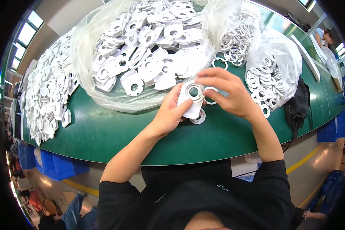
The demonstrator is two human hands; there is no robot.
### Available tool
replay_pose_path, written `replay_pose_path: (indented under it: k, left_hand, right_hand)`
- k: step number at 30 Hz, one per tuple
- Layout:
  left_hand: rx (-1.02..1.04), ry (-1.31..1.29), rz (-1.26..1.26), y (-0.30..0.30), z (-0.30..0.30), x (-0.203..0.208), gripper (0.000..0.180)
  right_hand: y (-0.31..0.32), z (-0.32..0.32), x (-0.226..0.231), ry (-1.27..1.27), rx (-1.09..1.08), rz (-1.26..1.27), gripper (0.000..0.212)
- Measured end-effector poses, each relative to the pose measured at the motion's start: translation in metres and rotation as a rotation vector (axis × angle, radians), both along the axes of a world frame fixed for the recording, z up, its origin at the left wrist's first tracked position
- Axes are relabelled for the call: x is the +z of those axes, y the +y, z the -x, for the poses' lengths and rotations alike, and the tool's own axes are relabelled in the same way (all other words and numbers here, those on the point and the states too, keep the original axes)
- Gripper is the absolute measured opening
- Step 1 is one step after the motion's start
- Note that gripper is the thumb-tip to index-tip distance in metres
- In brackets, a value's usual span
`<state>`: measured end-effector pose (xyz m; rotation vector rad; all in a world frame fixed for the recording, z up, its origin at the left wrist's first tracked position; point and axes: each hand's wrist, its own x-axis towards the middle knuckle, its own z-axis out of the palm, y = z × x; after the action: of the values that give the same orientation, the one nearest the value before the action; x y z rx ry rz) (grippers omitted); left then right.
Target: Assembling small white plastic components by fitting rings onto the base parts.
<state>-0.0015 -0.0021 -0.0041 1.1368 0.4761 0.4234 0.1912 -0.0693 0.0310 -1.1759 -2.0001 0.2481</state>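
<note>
A: How are the containers filled?

B: At the back of the green table (122, 134), a large clear plastic bag (130, 106) is spread open, and it is heaped with white plates (145, 65), each pierced by a round hole. To its right, thin white rings (237, 42) are held in a second clear bag (218, 15). Smaller, broader rings (262, 82) are bunched in a third clear bag (291, 53), some being spilled out at its mouth.

A: Is anything left unbagged?

B: A loose pile (50, 88) of white parts is heaped at the table's left end. By the right edge a black bag (298, 101) is set down; its contents cannot be seen.

A: And the hands?

B: By the left hand (168, 111) a single white plate (191, 110) is gripped, thumb laid across its face, and it is held above the table in front of the large bag, its hole turned upward. The right hand (232, 94) is brought in from the other side, palm down, its fingers bent and its fingertips placed beside the plate's upper end. Whether anything is pinched there cannot be told.

A: What is seen around them?

B: A thin ring (209, 103) is partly covered by the right thumb, and a flat ring (198, 121) is seen just below the plate.
</note>
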Motion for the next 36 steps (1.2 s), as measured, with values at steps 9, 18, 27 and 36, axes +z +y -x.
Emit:
replay_pose_path:
  k: [9, 18, 27, 36]
  left_hand:
    - [0.023, 0.116, -0.638, -0.009, -0.002, 0.001, 0.028]
    - [0.181, 0.227, -0.841, -0.006, -0.002, -0.003, 0.025]
    - [0.280, -0.121, -0.151, -0.010, -0.011, -0.001, 0.020]
    - [0.064, -0.064, -0.231, 0.006, -0.001, -0.006, 0.030]
  right_hand:
    - [0.001, -0.002, -0.011, 0.632, -0.079, 0.633, 0.013]
    - [-0.004, 0.013, -0.014, 0.313, -0.137, 0.456, 0.011]
    - [0.007, 0.011, -0.027, 0.887, -0.147, 0.424, 0.020]
    - [0.004, 0.015, -0.022, 0.444, -0.136, 0.274, 0.015]
